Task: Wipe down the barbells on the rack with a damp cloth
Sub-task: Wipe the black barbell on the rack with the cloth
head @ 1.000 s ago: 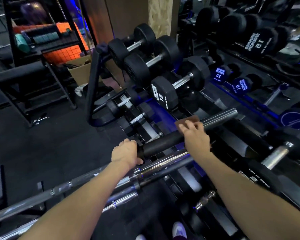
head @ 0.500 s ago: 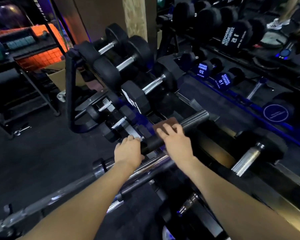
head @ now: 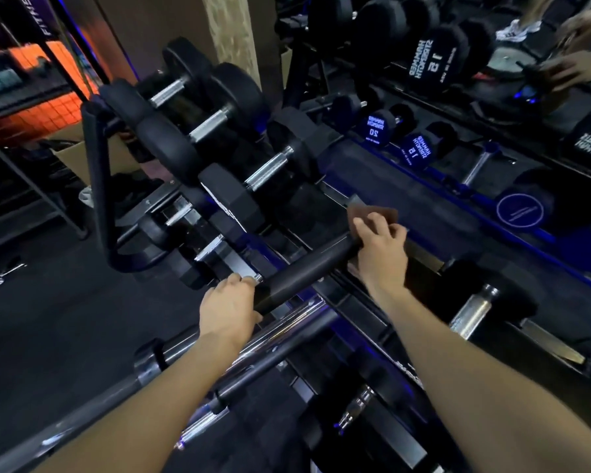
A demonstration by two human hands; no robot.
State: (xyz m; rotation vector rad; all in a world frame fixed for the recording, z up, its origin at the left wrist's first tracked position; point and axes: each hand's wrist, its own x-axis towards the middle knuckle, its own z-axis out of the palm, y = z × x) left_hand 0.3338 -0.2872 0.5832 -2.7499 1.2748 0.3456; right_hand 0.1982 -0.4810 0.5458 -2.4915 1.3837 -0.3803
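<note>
A bar with a black padded sleeve (head: 307,268) lies slanted across the dumbbell rack (head: 321,186). My left hand (head: 229,305) grips its near end. My right hand (head: 381,247) holds a brown cloth (head: 372,213) wrapped over the bar's far end, which the cloth and hand hide. Two chrome barbells (head: 273,336) run diagonally under my left arm toward the lower left.
Black dumbbells (head: 219,121) with chrome handles fill the rack's upper tier. A mirror (head: 458,97) behind shows reflected dumbbells marked 15 and 20. More dumbbells (head: 475,308) sit at right. Dark rubber floor (head: 48,319) lies at left, with a cardboard box (head: 79,162) and orange shelving (head: 31,107) beyond.
My right hand has slid the cloth outward along the bar and now covers its chrome end. My view has moved closer to the rack. My left hand keeps its grip.
</note>
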